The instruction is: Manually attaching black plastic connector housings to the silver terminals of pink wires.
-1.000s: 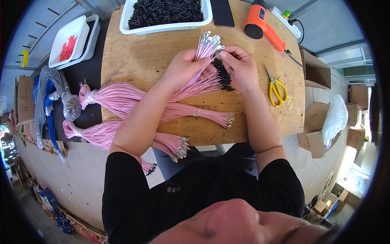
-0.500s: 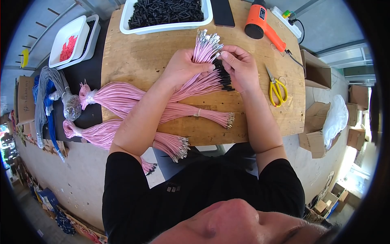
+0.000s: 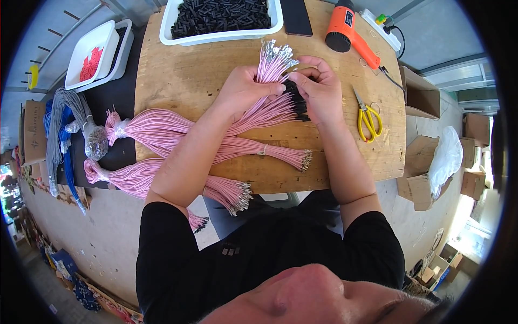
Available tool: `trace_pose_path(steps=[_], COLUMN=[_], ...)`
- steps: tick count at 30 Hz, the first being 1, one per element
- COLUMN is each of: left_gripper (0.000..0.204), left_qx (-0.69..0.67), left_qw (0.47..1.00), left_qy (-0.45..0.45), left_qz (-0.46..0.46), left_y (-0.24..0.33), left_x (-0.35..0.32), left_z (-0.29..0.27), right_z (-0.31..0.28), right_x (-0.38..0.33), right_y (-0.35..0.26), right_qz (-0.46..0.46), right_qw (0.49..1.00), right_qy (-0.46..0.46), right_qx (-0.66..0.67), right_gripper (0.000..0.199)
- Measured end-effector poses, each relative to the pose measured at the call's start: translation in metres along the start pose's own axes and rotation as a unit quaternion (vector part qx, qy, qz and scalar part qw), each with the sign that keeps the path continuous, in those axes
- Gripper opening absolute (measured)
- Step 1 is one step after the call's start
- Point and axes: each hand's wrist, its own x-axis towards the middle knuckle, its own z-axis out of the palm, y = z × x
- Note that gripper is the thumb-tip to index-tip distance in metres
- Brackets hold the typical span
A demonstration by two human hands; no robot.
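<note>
My left hand (image 3: 245, 89) is closed round a bundle of pink wires (image 3: 268, 71), the thumb lying across it. Bare silver metal terminals (image 3: 276, 53) fan out at the bundle's upper end. My right hand (image 3: 319, 89) is at the bundle's right side, thumb and forefinger pinched on one pink wire close to its terminal. The fingertips partly hide that wire. Below and between the hands, more pink wires spread to the right, their ends covered with black sleeves (image 3: 298, 100).
A white tub (image 3: 221, 39) of black sleeves stands at the back beside a dark phone (image 3: 297, 19). To the right lie an orange heat gun (image 3: 345, 29) and yellow-handled scissors (image 3: 369, 121). Tied pink wire bundles (image 3: 156, 127) lie left and in front; red pieces (image 3: 90, 63) fill another tub.
My right fingers have shifted slightly at the bundle's edge, with the forefinger now more arched above the thumb. My left hand keeps its hold, almost unmoved.
</note>
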Motion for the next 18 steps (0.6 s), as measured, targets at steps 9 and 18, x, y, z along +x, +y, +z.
trace_pose_path(steps=[9, 18], left_gripper=[0.021, 0.015], left_qx=[-0.090, -0.081], left_qw=[0.995, 0.996], left_qy=[-0.005, 0.036], left_qz=[-0.040, -0.008], left_y=[0.002, 0.005], left_x=[-0.001, -0.002], left_z=[-0.002, 0.001], right_z=[-0.003, -0.018], right_x=[-0.001, 0.011], right_y=[0.001, -0.004], right_qz=[-0.011, 0.134], right_qw=[1.000, 0.970], right_qy=[0.004, -0.006], right_qx=[-0.022, 0.202], right_gripper=[0.029, 0.027])
